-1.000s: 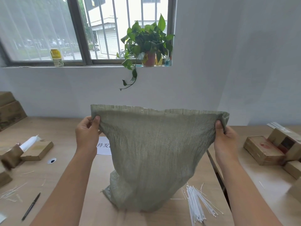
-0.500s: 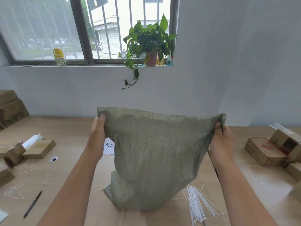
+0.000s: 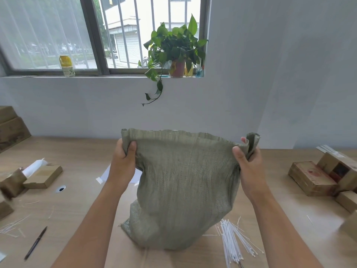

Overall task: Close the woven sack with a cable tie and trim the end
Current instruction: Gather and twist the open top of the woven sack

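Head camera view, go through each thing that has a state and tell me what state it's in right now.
woven sack: upright on the table, mouth untied, top edge pinched at both corners.
left hand: gripping the sack's left corner.
right hand: gripping the bunched right corner.
cable ties: loose bundle lying on the table, unused.
pen: lying flat on the table.

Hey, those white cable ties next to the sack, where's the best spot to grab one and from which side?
Judging by the view, take one of the cable ties by a far tip, where the ends splay apart near the sack. Come from above with the right hand, since the bundle lies flat on the table on that side; nearer the camera the ties are bunched and harder to separate.
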